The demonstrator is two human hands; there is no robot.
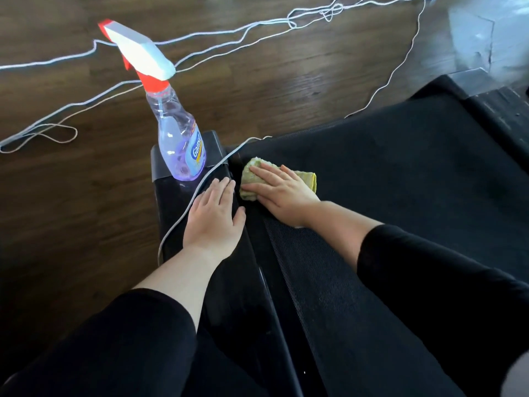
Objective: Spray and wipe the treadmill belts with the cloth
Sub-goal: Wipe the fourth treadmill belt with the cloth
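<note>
Under the right hand (282,191), straight fingers (264,170) press the cloth (249,179) flat on the belt (386,167).

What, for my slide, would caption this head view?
Right hand presses a folded yellow-green cloth onto the black treadmill belt; left hand rests on the black side rail.
</note>
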